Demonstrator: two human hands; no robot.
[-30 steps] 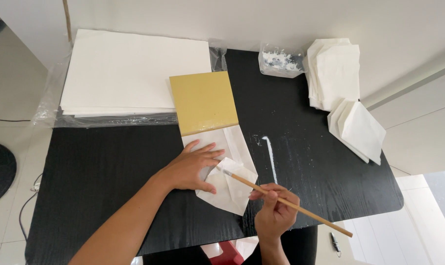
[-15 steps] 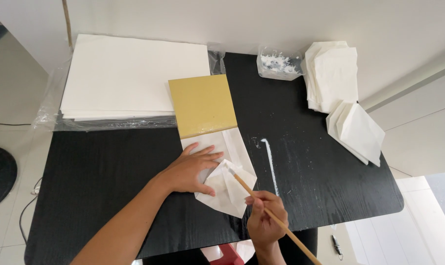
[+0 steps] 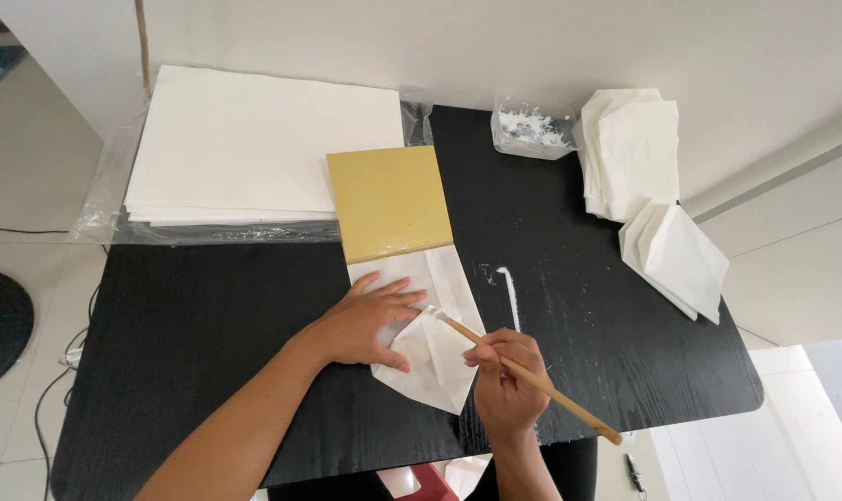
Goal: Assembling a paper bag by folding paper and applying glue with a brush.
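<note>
White folded paper piece (image 3: 430,348) lying on black tabletop (image 3: 207,343), near front edge, its upper end tucked just under yellow card (image 3: 390,201); being pinned by left hand (image 3: 365,325) — fingers spread flat, palm down, gripping nothing; right hand (image 3: 504,380) pinching wooden-handled brush (image 3: 523,376) w/ fingers closed round the stick, bristle tip touching paper just beside left fingertips, handle slanting down-right past table edge; white paste streak (image 3: 511,297) showing on tabletop right of paper; clear plastic tub w/ white paste (image 3: 530,132) sitting at back, touching stack of white folded pieces (image 3: 634,153); second small pile of folded pieces (image 3: 678,260) lying near right edge, apart from first; big stack of white sheets (image 3: 254,144) on clear plastic wrap at back left, yellow card overlapping its corner.
</note>
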